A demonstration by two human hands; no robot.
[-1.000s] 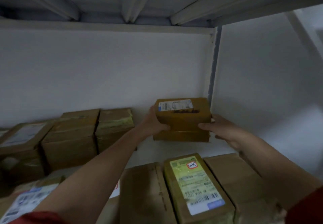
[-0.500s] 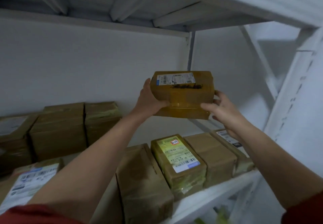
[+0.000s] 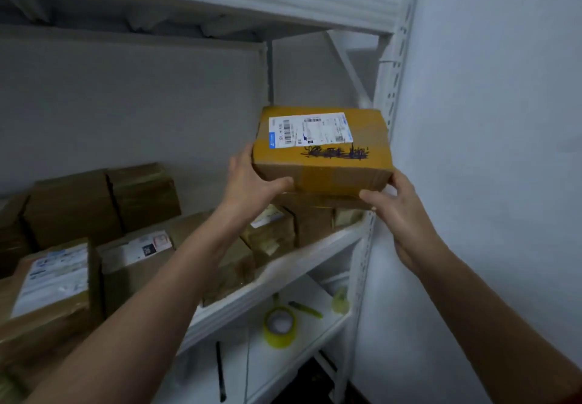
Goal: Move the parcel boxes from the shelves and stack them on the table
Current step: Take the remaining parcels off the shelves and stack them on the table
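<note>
The person holds a yellow-brown cardboard parcel box with a white shipping label [image 3: 321,151] in the air above the right end of the white metal shelf [image 3: 283,276], clear of the brown taped parcels [image 3: 72,211] lying there. The left hand [image 3: 248,183] clasps the box's left end, and the right hand [image 3: 400,211] cups its lower right corner with the fingers curled under. Gripping both ends likely keeps the box level. The white perforated upright [image 3: 390,88] stands just beside the box's right edge, so the open room lies toward the person.
</note>
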